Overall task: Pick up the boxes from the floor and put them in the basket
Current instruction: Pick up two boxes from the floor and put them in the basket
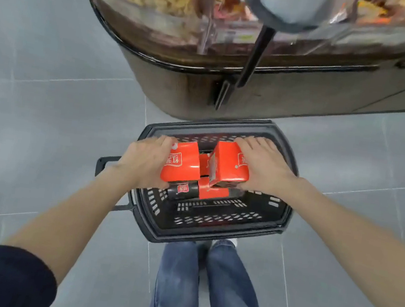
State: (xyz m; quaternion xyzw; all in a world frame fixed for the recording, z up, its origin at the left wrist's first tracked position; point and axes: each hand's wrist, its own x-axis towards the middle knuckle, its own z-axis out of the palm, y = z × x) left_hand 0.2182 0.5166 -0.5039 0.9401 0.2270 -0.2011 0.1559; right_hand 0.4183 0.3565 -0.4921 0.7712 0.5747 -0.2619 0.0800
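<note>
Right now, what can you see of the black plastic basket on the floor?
The black plastic basket stands upright on the grey tiled floor, close to a brown display counter. Its walls are slotted, its rim broad, and a loop handle hangs at its left. Red cardboard boxes lie inside; the left hand and right hand each hold another red box over it.

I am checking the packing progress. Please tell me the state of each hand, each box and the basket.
basket: on the floor, partly filled
left hand: grips the left red box
right hand: grips the right red box
left red box: held over the basket
right red box: held over the basket
lower red box: lying in the basket
dark pack: lying in the basket
</note>
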